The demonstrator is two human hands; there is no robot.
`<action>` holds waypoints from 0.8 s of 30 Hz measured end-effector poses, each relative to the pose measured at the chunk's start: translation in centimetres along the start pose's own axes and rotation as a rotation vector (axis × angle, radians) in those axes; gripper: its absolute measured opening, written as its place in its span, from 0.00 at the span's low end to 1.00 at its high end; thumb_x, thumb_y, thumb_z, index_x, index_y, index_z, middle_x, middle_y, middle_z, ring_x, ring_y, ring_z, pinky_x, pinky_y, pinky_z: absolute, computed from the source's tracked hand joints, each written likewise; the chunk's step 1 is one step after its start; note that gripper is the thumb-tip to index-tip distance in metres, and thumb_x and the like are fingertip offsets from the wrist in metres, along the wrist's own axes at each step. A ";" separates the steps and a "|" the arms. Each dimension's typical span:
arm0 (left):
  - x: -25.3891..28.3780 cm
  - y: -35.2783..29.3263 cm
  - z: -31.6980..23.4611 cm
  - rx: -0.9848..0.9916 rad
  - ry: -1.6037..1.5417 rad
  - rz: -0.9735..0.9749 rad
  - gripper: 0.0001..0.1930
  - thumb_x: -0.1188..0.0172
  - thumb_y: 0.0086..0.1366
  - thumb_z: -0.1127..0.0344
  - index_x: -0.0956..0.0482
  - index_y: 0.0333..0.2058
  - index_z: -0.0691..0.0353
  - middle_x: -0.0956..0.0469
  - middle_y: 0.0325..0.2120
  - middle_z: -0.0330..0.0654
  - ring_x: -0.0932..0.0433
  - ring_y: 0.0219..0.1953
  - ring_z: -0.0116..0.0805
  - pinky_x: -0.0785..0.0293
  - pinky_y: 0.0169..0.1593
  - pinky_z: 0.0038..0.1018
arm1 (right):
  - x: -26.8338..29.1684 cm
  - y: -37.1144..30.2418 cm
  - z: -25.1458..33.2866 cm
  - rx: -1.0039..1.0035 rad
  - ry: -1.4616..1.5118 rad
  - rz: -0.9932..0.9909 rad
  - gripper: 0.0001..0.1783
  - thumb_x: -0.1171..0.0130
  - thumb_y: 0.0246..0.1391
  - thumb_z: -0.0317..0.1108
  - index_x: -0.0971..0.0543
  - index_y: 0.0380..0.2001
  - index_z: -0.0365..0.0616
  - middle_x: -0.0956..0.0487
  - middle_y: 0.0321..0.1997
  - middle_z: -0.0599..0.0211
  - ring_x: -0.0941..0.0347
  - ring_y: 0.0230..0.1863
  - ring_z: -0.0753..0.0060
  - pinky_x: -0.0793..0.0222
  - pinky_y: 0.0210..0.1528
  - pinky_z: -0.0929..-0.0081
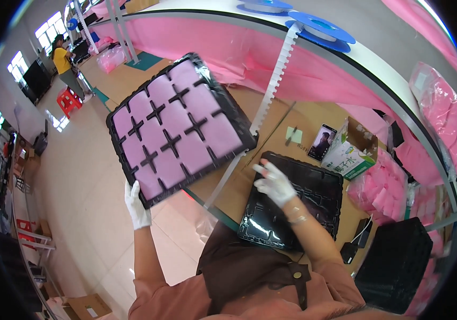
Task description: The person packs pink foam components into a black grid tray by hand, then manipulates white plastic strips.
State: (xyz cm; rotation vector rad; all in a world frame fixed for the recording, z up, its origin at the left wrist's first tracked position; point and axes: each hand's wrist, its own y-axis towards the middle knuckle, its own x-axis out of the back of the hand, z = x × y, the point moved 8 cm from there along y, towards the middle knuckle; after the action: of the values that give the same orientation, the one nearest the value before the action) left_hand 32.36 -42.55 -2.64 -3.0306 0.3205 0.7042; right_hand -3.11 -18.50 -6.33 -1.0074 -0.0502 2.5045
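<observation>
My left hand (137,205), in a white glove, grips the near left corner of a black plastic tray (171,145). The tray is lifted and tilted, with pink pads in its several compartments and black cross-shaped dividers between them. In front of me another black tray (298,205), with no pink pads showing, lies on the brown tabletop. Over that tray's far left part hovers my gloved right hand (274,181), fingers apart and nothing in them; whether it touches the tray I cannot tell.
A phone (323,142), a green and white carton (350,149) and bagged pink pads (380,186) stand to the right. More black trays (394,264) are at lower right. Blue reels (320,31) sit on the shelf above. A person (63,64) in yellow stands far left near a red stool (68,101).
</observation>
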 end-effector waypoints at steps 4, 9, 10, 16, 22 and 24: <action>-1.1 7.3 3.9 -0.046 0.058 -0.016 0.23 0.47 0.63 0.72 0.33 0.57 0.66 0.26 0.46 0.39 0.26 0.46 0.29 0.30 0.51 0.25 | 2.3 10.0 -6.4 -0.009 0.323 -0.135 0.17 0.49 0.56 0.27 0.34 0.49 0.44 0.26 0.46 0.63 0.26 0.29 0.62 0.29 0.27 0.71; -3.3 10.6 8.0 -0.032 0.281 0.019 0.24 0.47 0.62 0.72 0.34 0.58 0.67 0.26 0.48 0.40 0.28 0.48 0.28 0.33 0.54 0.25 | 1.2 8.1 -5.6 0.202 0.465 -0.139 0.10 0.51 0.54 0.22 0.31 0.41 0.40 0.26 0.38 0.62 0.26 0.37 0.60 0.27 0.42 0.66; -2.6 11.2 9.5 0.042 0.330 0.006 0.24 0.47 0.62 0.72 0.33 0.58 0.67 0.26 0.48 0.40 0.28 0.48 0.28 0.34 0.54 0.25 | 0.9 6.3 -4.7 0.208 0.424 -0.184 0.10 0.50 0.53 0.22 0.31 0.41 0.39 0.28 0.37 0.63 0.27 0.40 0.62 0.29 0.45 0.68; -4.3 10.9 8.6 -0.201 0.869 -0.157 0.20 0.39 0.55 0.66 0.23 0.45 0.72 0.23 0.20 0.45 0.28 0.22 0.31 0.29 0.33 0.29 | 1.4 -1.4 0.1 0.263 0.149 -0.335 0.11 0.41 0.56 0.32 0.29 0.39 0.39 0.27 0.31 0.67 0.29 0.28 0.74 0.32 0.31 0.80; -4.8 10.3 9.2 -0.116 1.095 -0.304 0.23 0.40 0.57 0.60 0.25 0.49 0.68 0.24 0.41 0.55 0.23 0.42 0.45 0.29 0.49 0.36 | 1.6 -4.4 3.3 0.335 -0.080 -0.444 0.15 0.37 0.54 0.36 0.29 0.38 0.40 0.24 0.28 0.66 0.25 0.24 0.74 0.30 0.26 0.80; -4.1 10.1 9.6 -0.096 1.077 -0.247 0.24 0.40 0.57 0.59 0.26 0.49 0.68 0.23 0.40 0.55 0.23 0.42 0.45 0.29 0.48 0.36 | 1.6 -5.0 3.5 0.335 -0.058 -0.441 0.15 0.37 0.54 0.37 0.29 0.38 0.40 0.24 0.28 0.65 0.25 0.24 0.74 0.29 0.26 0.80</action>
State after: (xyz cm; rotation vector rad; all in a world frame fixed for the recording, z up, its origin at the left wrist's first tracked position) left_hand 22.57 -51.08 -9.18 -3.1170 -0.1088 -0.9829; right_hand -4.55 -12.91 -3.87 -0.6968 0.1141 2.0516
